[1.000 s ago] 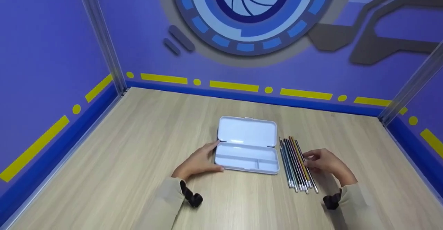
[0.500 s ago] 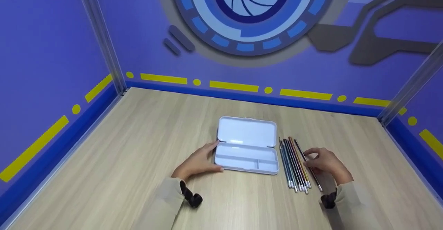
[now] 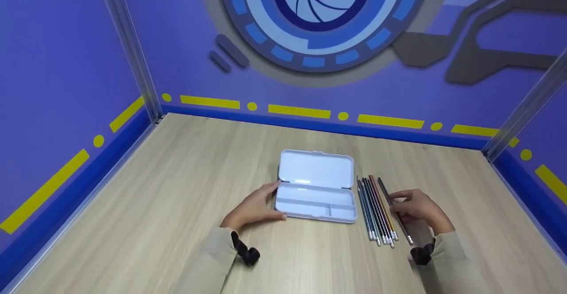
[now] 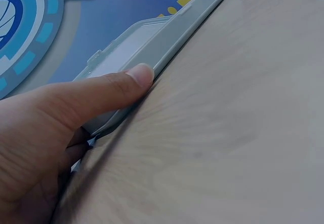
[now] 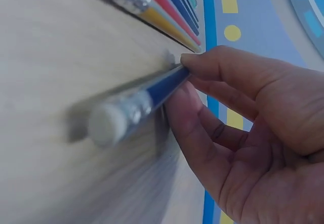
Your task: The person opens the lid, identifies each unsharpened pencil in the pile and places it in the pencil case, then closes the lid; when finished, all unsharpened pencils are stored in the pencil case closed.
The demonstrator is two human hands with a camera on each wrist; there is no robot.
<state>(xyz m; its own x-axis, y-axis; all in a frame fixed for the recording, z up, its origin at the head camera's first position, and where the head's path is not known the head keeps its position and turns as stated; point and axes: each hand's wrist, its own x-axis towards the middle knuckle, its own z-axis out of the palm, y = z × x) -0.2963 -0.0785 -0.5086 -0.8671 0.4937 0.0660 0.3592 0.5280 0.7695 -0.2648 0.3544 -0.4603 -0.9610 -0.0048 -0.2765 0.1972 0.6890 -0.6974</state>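
Wood-grain tabletop spreads before you; your left hand, thumb and fingers parted, grips the open case by its left end, while your right hand pinches one pencil just right of the other pencils.

The tabletop is viewed from above its near side by the head camera, pointed forward and down toward the far wall. The left hand and pencil case are covered closely, low and tilted, from the left wrist; the right hand and an eraser-tipped pencil, likewise closely, from the right wrist. Both objects are also covered in the head view.
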